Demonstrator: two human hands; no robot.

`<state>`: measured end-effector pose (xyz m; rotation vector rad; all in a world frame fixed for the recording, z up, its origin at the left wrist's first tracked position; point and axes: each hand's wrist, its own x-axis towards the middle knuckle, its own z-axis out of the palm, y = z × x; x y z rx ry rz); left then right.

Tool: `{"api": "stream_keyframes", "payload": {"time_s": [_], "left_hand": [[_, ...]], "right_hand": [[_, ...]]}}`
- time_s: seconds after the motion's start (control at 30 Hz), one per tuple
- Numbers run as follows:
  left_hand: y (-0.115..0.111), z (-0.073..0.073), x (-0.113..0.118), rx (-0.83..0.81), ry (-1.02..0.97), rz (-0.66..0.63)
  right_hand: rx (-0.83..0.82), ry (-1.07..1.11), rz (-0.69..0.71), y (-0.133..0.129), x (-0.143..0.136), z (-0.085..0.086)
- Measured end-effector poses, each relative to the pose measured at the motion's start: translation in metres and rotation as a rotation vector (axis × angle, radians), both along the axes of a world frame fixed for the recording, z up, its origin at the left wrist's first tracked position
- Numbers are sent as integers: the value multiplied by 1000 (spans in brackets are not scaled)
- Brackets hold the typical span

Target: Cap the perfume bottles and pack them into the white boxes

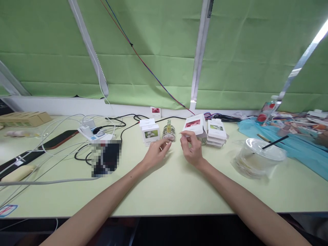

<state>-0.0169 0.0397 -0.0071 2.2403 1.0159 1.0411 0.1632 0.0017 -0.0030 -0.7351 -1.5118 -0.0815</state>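
My right hand (pixel 191 148) is closed at the near edge of a white box with a red flower picture (pixel 195 125), its fingertips on that edge. The box is tilted, and part of a clear glass object (pixel 203 139) shows under its right side. My left hand (pixel 156 151) is loosely curled with a gap between thumb and fingers. Its fingertips are by the base of a clear glass bottle with a narrow neck (pixel 168 131); I cannot tell whether they touch. White boxes with green-and-white flower pictures stand left of the bottle (pixel 150 134) and in a stack at the right (pixel 216 129).
A small white box (pixel 155 112) stands by the wall. Leftward are a power strip (pixel 94 135), tangled cables, a dark phone-like slab (pixel 58 139) and a cardboard box (pixel 25 119). At right are a bagged plastic cup with black straw (pixel 258 157) and blue sheeting (pixel 294 150).
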Motion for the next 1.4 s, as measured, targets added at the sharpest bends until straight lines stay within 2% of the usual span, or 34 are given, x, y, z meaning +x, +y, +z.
{"api": "stream_keyframes", "payload": {"time_s": [0.23, 0.4, 0.57, 0.87, 1.1, 1.4], "left_hand": [[-3, 8, 5, -508, -429, -146], [1, 10, 6, -682, -659, -185], [3, 9, 5, -720, -700, -225], [0, 17, 5, -805, -788, -336], [2, 22, -3, -783, -838, -374], [1, 26, -4, -750, -859, -340]], "right_hand": [[-42, -203, 207, -5, -8, -4], [-57, -313, 267, -8, -15, -9], [37, -398, 295, -14, -18, -4], [160, -539, 181, -20, -22, -3], [213, -441, 181, -20, -25, -2], [301, -268, 27, -18, -25, -1]]}}
